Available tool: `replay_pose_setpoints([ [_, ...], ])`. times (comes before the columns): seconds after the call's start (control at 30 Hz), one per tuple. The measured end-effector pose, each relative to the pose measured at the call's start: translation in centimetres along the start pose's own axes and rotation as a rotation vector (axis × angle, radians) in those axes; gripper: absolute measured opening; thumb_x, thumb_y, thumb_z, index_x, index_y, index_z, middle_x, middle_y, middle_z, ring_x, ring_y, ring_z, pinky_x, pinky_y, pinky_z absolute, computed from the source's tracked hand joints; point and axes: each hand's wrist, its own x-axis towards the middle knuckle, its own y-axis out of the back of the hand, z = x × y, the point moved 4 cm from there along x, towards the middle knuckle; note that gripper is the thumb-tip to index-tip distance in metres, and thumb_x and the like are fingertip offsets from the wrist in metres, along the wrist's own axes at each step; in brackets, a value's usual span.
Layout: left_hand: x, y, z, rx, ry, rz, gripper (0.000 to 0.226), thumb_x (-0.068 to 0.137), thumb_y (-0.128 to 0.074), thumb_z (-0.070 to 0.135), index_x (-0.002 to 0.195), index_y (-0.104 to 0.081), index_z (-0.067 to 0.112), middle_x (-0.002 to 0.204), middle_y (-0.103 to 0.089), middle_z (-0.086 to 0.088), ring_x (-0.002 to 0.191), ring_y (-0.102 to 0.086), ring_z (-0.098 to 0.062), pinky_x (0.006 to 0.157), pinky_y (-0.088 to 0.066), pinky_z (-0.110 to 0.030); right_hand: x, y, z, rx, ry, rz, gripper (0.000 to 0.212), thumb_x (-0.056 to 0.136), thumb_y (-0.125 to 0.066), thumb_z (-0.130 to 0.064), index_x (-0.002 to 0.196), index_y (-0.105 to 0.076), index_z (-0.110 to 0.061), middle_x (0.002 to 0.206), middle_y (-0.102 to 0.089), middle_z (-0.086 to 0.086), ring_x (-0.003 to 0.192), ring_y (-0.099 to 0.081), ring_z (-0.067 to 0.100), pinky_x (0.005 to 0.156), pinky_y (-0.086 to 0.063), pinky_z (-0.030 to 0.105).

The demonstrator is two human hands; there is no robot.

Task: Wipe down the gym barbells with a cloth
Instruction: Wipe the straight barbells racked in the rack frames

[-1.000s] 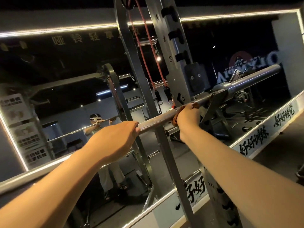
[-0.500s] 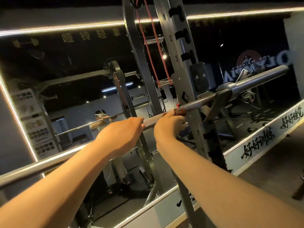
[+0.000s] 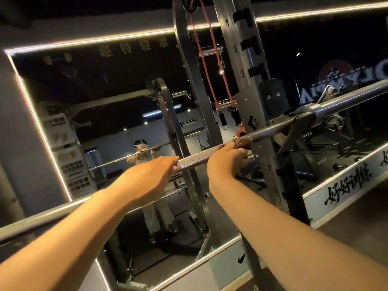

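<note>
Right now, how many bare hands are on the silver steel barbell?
2. The left hand grips the knurled part of the silver steel barbell; the right hand, further right, holds a brown cloth around the bar. The mirror only repeats them.

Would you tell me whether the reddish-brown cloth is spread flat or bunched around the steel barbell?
Bunched: the reddish-brown cloth sits gathered round the knurled steel barbell, gripped there by the right hand.

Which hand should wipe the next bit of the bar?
Right. The right hand holds the cloth wrapped on the bar. The left hand grips the bar with no cloth, probably just steadying it.
</note>
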Motion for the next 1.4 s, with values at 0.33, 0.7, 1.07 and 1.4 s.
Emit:
replay_pose_setpoints([
  [0.33,-1.9,1.5,0.4,0.029,-0.003,-0.005,0.05,0.109,-0.026,0.046,0.157,-0.028,0.032,0.155,-0.045,0.005,0.134,-0.052,-0.018,0.109,-0.043,-0.036,-3.4,-1.5,3.6,0.152,-0.108,-0.233,0.039,0.108,-0.039,-0.045,0.136,-0.043,-0.018,0.126,-0.058,0.013,0.102,-0.067,0.022,0.075,-0.059,0.031],
  [0.7,-4.3,1.6,-2.9,0.053,0.022,-0.017,0.045,0.107,-0.022,0.051,0.128,-0.052,0.025,0.106,-0.06,0.008,0.088,-0.06,-0.008,0.083,-0.055,-0.03,-6.3,-3.2,3.8,0.007,0.07,-0.026,0.059,0.103,-0.034,-0.049,0.145,-0.04,-0.009,0.138,-0.047,0.015,0.112,-0.062,0.027,0.085,-0.059,0.041],
  [1.07,-6.8,2.6,-4.9,0.077,-0.035,-0.046,0.063,0.1,-0.01,0.061,0.151,-0.033,0.034,0.136,-0.059,0.005,0.109,-0.062,-0.014,0.098,-0.054,-0.039,-6.7,-3.3,4.9,0.203,-0.122,-0.185,0.037,0.106,-0.042,-0.044,0.131,-0.045,-0.017,0.127,-0.058,0.01,0.104,-0.068,0.021,0.081,-0.063,0.036],
  [1.4,-8.4,2.3,-7.5,0.104,0.042,-0.017,0.06,0.1,-0.01,0.062,0.129,-0.052,0.03,0.117,-0.064,0.007,0.099,-0.063,-0.011,0.089,-0.055,-0.034,-15.0,-6.2,7.2,0.213,0.376,-0.405,0.067,0.101,-0.022,-0.013,0.16,0.009,-0.006,0.155,-0.016,-0.04,0.155,-0.016,0.024,0.124,-0.007,0.063],
])
